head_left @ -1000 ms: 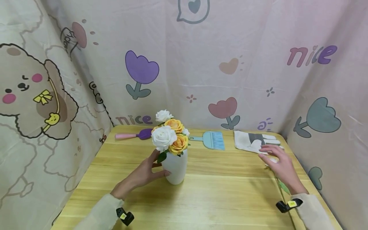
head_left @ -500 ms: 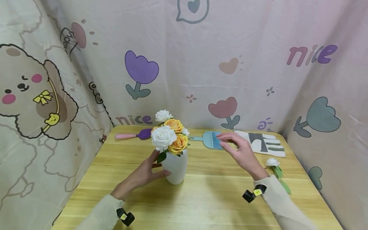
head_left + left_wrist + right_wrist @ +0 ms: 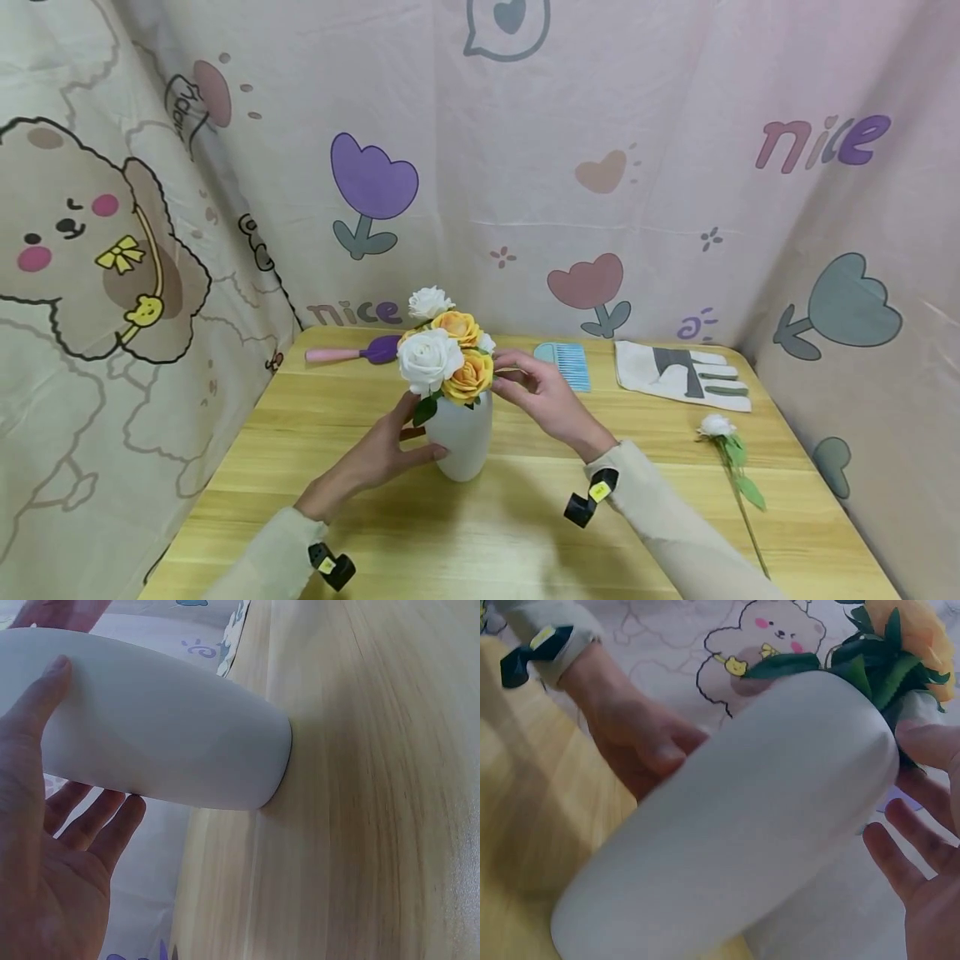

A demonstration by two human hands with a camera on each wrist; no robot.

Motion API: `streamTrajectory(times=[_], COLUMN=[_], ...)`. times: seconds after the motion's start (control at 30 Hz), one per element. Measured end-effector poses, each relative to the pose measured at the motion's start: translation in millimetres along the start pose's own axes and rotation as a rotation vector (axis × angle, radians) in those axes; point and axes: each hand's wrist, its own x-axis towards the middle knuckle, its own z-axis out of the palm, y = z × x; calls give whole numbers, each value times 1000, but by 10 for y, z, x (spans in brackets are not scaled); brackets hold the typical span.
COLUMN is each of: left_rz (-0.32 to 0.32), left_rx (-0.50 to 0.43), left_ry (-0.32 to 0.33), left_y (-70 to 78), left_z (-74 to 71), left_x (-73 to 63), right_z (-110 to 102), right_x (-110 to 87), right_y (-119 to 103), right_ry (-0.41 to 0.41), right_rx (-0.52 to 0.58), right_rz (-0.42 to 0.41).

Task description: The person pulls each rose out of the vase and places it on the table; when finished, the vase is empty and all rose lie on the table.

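Gripping a smooth, white, rounded vase (image 3: 461,446), upright on the pale wooden worktop (image 3: 420,542), with curled left hand (image 3: 386,450); at bunched yellow-and-white roses (image 3: 446,352) with half-spread fingers of the right hand (image 3: 551,402); cannot tell about any pinch.

The head camera looked forward and down over the table (image 3: 450,546); both wrist cameras (image 3: 580,510) faced the vase (image 3: 462,442), close, from opposite sides.
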Motion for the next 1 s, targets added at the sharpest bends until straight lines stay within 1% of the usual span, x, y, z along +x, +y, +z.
streamTrajectory(times=[0.17, 0.23, 0.33, 0.43, 0.53, 0.63, 0.7, 0.8, 0.93, 1.0], left_rz=[8, 7, 7, 1, -4, -9, -9, -15, -32, -35], left_rx=[-8, -7, -6, -8, -9, -13, -15, -12, -17, -20], left_ry=[3, 5, 3, 6, 10, 13, 14, 12, 13, 14], left_y=[-12, -19, -28, -31, -30, -30, -34, -38, -42, -42], left_z=[-1, -3, -5, -1, 3, 4, 5, 8, 12, 12], left_x=[-5, -8, -11, -13, -12, -11, -10, -11, -14, -14], right_z=[81, 100, 109, 98, 86, 73, 64, 76, 143, 184], right_x=[65, 79, 80, 95, 150, 217, 249, 280, 293, 304], right_y=[-17, -33, -76, -157, -274, -393, -446, -467, -453, -455], right_ry=[-34, -35, 5, 78, 151, 220, 253, 251, 224, 245], right_rx=[-16, -23, -5, 48, 122, 162, 143, 110, 85, 79], right_rz=[-1, 4, 36, 60, 15, -64, -100, -126, -105, -92])
